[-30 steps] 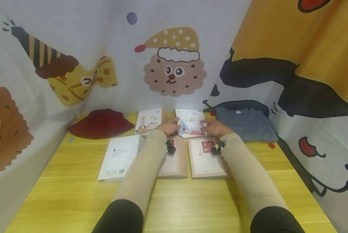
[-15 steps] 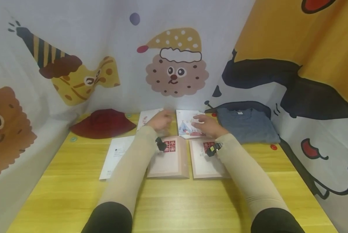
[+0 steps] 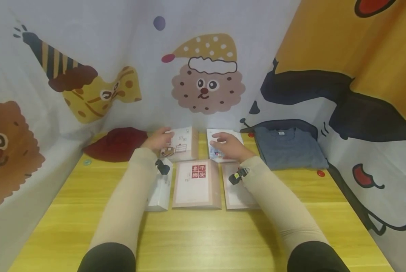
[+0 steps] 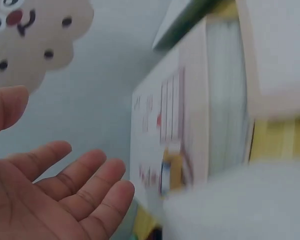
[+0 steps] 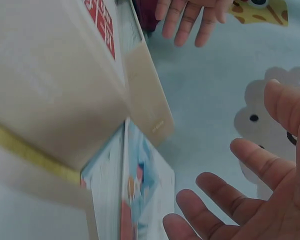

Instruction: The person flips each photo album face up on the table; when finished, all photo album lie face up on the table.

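Observation:
My left hand [image 3: 158, 139] is over the left edge of the back-left book [image 3: 183, 140], a white one with small line drawings. In the left wrist view its palm shows, fingers apart and holding nothing, beside that book [image 4: 155, 135]. My right hand [image 3: 232, 147] hovers over the back-right book [image 3: 213, 152], which has a blue tent on its cover. Its fingers [image 5: 225, 195] are loosely spread with nothing between them in the right wrist view. In front lie a white book [image 3: 161, 194], partly behind my left sleeve, and two pinkish books [image 3: 192, 192] [image 3: 236, 194] with red squares.
A dark red hat [image 3: 116, 145] lies at the back left of the yellow wooden table [image 3: 203, 241]. A folded blue-grey shirt [image 3: 289, 149] is at the back right. A printed curtain [image 3: 148, 94] hangs behind the table. Small coloured discs [image 3: 321, 173] dot the tabletop.
My left hand has moved left, from the tent book across to the far side of the back-left book. My right hand has shifted slightly left over the tent book, its fingers off the edge.

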